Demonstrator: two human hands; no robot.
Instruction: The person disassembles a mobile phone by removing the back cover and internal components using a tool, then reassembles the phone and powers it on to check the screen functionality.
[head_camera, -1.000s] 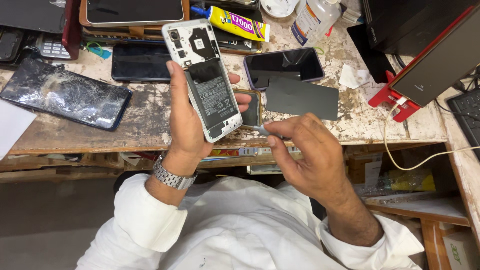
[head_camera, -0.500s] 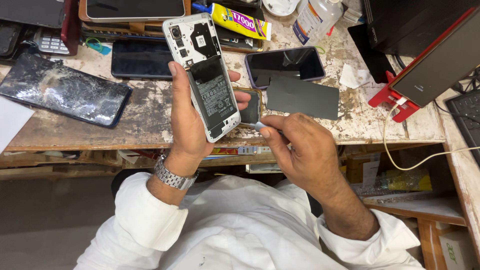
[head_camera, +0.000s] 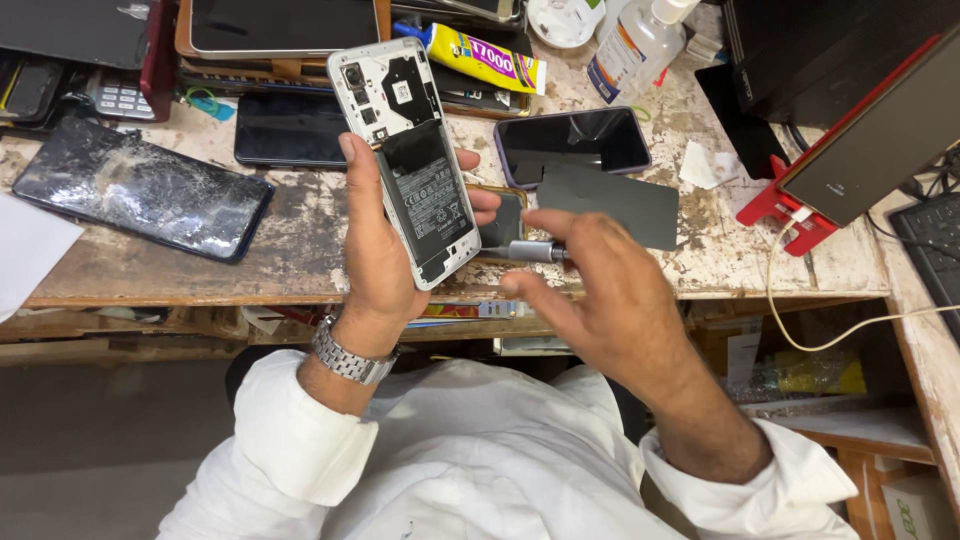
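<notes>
My left hand grips an opened white phone with its back cover off, so the black battery and circuit board show. It is held upright above the near edge of the worn workbench. My right hand pinches a small metal screwdriver, its tip pointing left toward the phone's lower right side. A steel watch sits on my left wrist. Both sleeves are white.
On the bench lie a shattered dark screen, a dark phone, a purple-cased phone, a grey back cover, a yellow glue tube, a spray bottle and a red stand with a white cable.
My right hand has lifted and opened its lower fingers, turning the screwdriver to lie level toward the phone. My left hand raised the phone slightly.
</notes>
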